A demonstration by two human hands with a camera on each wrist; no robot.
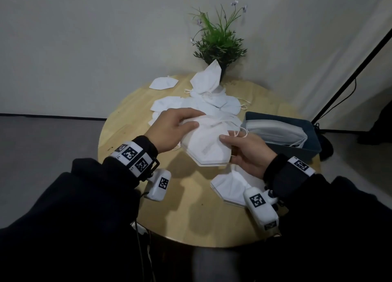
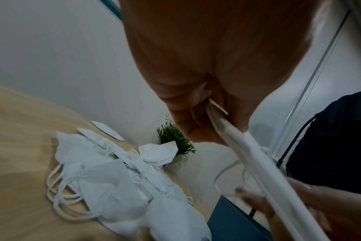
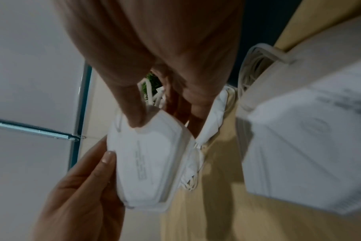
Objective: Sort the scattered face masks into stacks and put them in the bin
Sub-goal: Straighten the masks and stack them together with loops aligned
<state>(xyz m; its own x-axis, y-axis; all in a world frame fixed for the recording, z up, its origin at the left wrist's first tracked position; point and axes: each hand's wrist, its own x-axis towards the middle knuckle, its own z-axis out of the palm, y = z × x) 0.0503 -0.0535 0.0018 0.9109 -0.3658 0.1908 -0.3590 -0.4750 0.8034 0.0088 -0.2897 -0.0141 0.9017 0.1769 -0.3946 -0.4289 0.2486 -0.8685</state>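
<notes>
Both hands hold a small stack of folded white face masks [image 1: 206,142] above the middle of the round wooden table [image 1: 186,218]. My left hand [image 1: 176,125] grips its left end, thumb on top. My right hand [image 1: 244,152] pinches the right edge, thumb on top and fingers underneath; the same stack [image 3: 148,161] shows in the right wrist view, and edge-on as the stack [image 2: 264,161] in the left wrist view. A pile of loose masks [image 1: 201,103] lies behind it. Another stack [image 1: 230,186] lies under my right wrist. The dark bin [image 1: 297,152] at the right holds stacked masks.
A potted green plant [image 1: 218,41] stands at the table's far edge, with one mask [image 1: 206,76] leaning against it. A single mask [image 1: 163,83] lies at the far left rim. A dark pole [image 1: 352,78] and cable run along the wall at the right.
</notes>
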